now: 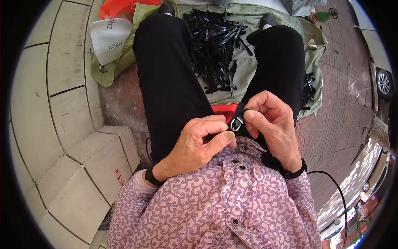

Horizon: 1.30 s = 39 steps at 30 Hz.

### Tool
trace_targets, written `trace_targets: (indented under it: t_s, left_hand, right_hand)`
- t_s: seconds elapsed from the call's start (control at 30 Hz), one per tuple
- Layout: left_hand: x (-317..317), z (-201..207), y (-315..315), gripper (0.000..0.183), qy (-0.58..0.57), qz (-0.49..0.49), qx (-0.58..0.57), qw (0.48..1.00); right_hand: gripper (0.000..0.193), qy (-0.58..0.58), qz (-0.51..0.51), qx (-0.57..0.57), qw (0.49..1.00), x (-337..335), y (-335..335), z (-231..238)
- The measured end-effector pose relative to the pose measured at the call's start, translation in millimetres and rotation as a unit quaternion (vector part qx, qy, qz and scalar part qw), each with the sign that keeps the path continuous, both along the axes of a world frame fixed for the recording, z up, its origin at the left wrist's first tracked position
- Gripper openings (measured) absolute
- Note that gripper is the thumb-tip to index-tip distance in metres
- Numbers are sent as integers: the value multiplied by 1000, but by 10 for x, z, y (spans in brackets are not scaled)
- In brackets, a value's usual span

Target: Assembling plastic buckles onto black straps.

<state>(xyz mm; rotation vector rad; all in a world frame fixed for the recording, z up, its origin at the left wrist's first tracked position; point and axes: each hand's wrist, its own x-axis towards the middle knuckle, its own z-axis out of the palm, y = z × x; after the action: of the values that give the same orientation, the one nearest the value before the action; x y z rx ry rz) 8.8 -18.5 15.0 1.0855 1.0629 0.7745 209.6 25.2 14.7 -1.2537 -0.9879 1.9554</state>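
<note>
Over my lap, both hands meet on a short black strap with a small silver buckle [236,123]. My left hand [203,139] pinches its lower left side, thumb and forefinger closed beside the buckle. My right hand [273,126] grips the right side of the strap between thumb and forefinger, its other fingers curled. A red object [224,108] shows just behind the strap; its kind is hidden by my hands and legs. Beyond, between my feet, lies a loose pile of black straps [215,47], some with shiny metal parts.
A pale green woven sheet [246,68] lies under the pile. At the far left are a white bag [110,41] and an orange-red bag [124,7]. A green bottle [319,17] lies far right. Tiled steps [93,157] rise on my left; a cable [338,186] curves at my right.
</note>
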Motion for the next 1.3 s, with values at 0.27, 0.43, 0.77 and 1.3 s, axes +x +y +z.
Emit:
trace_targets:
  t_s: [0.27, 0.43, 0.77, 1.3]
  left_hand:
    - [50, -62, -7, 14, 67, -6, 82, 994]
    - [54, -83, 11, 17, 50, 0, 87, 995]
    - [117, -63, 70, 16, 78, 1, 24, 997]
    - [-14, -206, 139, 28, -92, 105, -223, 965]
  right_hand:
    - [14, 167, 3, -132, 977, 3, -112, -32]
    - [8, 119, 9, -106, 987, -42, -132, -24]
    - [6, 76, -12, -71, 995, -53, -89, -124]
    - [14, -1, -340, 36, 940, 1524, 147, -271]
